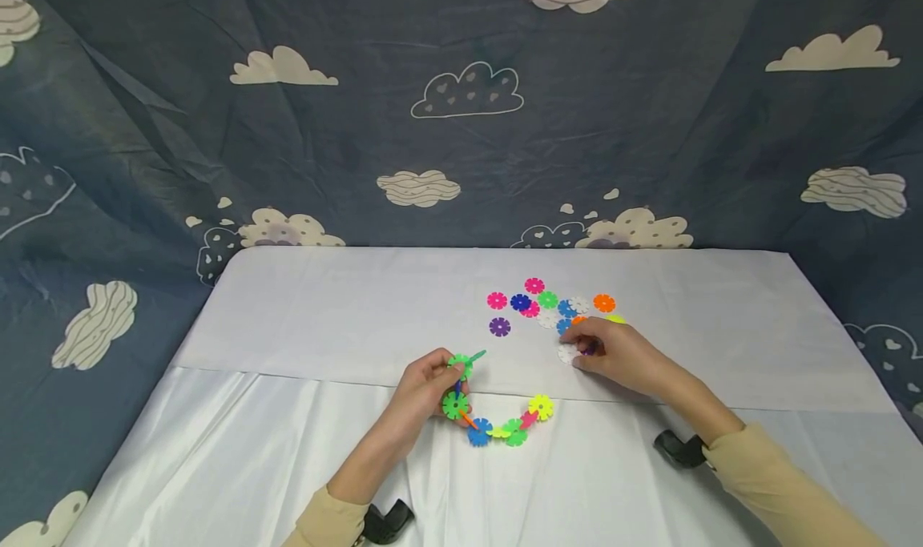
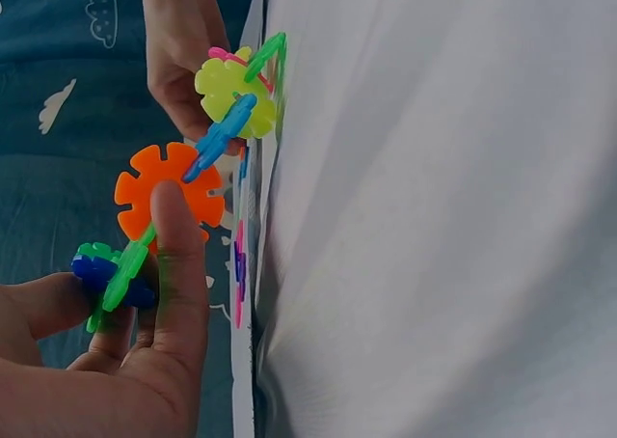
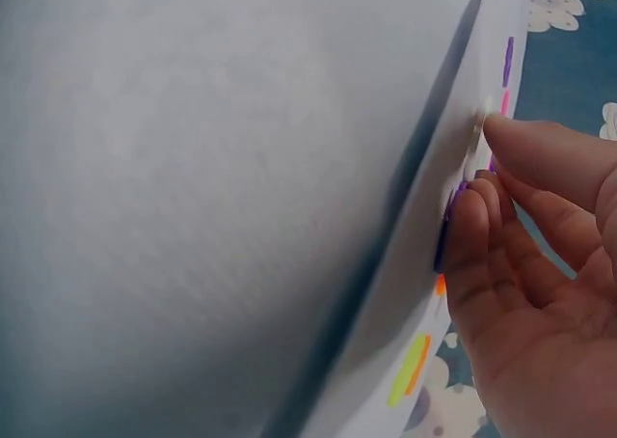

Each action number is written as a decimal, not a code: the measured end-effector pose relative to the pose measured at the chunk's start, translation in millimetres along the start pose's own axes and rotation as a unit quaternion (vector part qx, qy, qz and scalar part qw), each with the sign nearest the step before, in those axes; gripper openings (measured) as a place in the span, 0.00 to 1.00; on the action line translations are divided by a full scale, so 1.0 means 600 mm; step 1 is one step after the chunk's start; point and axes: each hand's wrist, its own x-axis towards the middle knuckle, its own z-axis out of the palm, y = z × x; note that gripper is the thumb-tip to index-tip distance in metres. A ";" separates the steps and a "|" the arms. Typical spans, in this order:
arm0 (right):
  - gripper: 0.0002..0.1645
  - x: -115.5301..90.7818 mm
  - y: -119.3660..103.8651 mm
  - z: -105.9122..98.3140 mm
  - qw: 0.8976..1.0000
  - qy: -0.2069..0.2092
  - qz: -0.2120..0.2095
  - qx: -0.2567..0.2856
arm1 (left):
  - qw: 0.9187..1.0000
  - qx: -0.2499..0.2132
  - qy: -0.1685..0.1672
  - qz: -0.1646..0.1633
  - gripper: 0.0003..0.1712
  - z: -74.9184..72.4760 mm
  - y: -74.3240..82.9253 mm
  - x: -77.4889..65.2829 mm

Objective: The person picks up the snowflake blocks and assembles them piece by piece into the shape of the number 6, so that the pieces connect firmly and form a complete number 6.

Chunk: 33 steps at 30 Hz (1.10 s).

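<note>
A curved chain of notched plastic snowflake discs [image 1: 515, 432] in green, blue, orange, pink and yellow hangs from my left hand [image 1: 431, 388]. That hand pinches the chain near its green end; in the left wrist view the thumb lies against an orange disc [image 2: 183, 197] and the fingers are behind green and blue ones. My right hand [image 1: 618, 355] is at the near side of the loose discs, thumb and fingers apart. A white disc [image 1: 567, 354] lies by its thumb. In the right wrist view the fingertips touch a purple disc [image 3: 443, 240] on the cloth.
Loose discs lie scattered on the white-covered table [image 1: 324, 315], among them a purple disc [image 1: 499, 327], a pink disc [image 1: 497, 300] and an orange disc [image 1: 604, 303]. Some are partly under the right hand. A dark cloud-patterned curtain [image 1: 461, 146] stands behind the table.
</note>
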 end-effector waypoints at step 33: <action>0.05 -0.010 -0.064 0.018 0.982 0.028 -0.032 0.184 | 0.995 0.075 -0.030 0.059 0.12 0.000 -0.001 -0.001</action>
